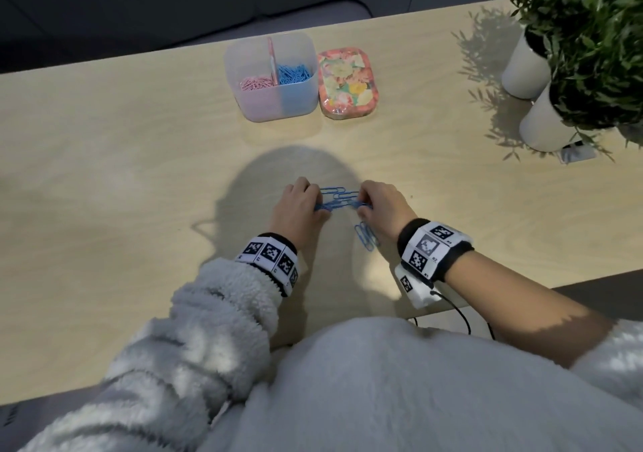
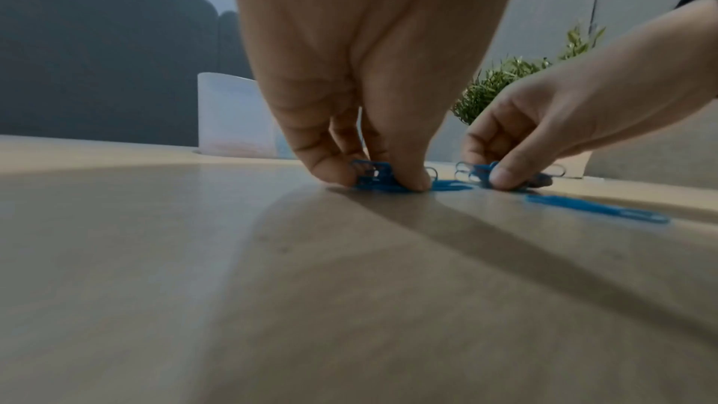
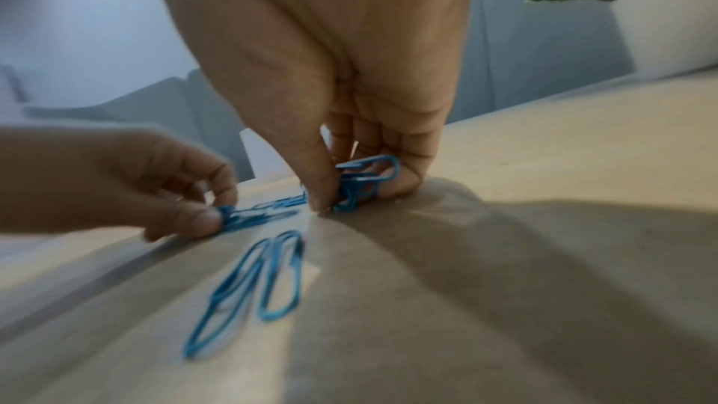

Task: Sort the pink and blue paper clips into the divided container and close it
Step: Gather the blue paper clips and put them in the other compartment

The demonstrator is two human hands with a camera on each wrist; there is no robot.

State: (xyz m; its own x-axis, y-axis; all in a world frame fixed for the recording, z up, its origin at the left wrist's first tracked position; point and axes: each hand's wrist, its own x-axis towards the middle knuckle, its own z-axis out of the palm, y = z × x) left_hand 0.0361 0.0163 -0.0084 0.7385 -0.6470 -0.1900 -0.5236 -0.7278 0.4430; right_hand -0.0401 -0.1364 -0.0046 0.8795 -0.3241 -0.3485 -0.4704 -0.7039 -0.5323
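Blue paper clips (image 1: 339, 199) lie on the wooden table between my two hands. My left hand (image 1: 295, 204) pinches a bunch of them (image 2: 375, 178) against the tabletop with thumb and fingers. My right hand (image 1: 377, 204) pinches another bunch (image 3: 361, 183) the same way. Two more blue clips (image 1: 366, 235) lie loose just below my right hand, seen close in the right wrist view (image 3: 252, 281). The translucent divided container (image 1: 275, 75) stands open at the far side, pink clips (image 1: 255, 82) in its left half and blue clips (image 1: 294, 72) in its right half.
A floral lid (image 1: 346, 80) lies flat right beside the container. Two white pots with green plants (image 1: 556, 79) stand at the far right of the table. A cable (image 1: 459, 316) runs off the near edge by my right wrist.
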